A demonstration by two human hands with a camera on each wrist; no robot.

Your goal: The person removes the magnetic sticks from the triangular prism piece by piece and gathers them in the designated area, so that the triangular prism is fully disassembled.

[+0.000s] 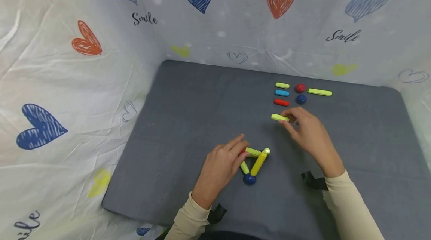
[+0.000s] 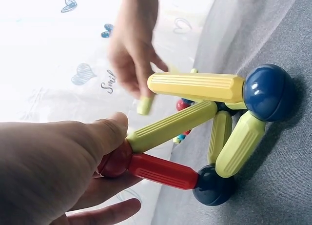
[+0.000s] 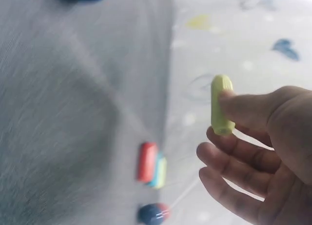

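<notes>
My left hand [image 1: 220, 165] grips the red ball [image 2: 116, 159] at the top of a frame of magnetic rods and balls. From that ball run a red rod [image 2: 163, 171] and a yellow-green rod [image 2: 173, 126]. Lower down, dark blue balls [image 2: 269, 92] join short yellow-green rods [image 2: 241, 144] on the grey cloth. A longer yellow rod [image 2: 195, 86] rises from one blue ball, its upper end free. To the right and farther back, my right hand [image 1: 311, 137] pinches a short yellow-green magnetic rod [image 3: 222, 108] between thumb and fingers, above the tabletop.
Toward the back of the grey table [image 1: 188, 101] lie short yellow-green [image 1: 282, 85], blue [image 1: 282, 93] and red rods [image 1: 281, 102]. Beside them are a red ball [image 1: 300, 88], a blue ball [image 1: 301, 99] and a longer yellow-green rod [image 1: 320, 92]. A heart-printed curtain [image 1: 235, 27] hangs behind.
</notes>
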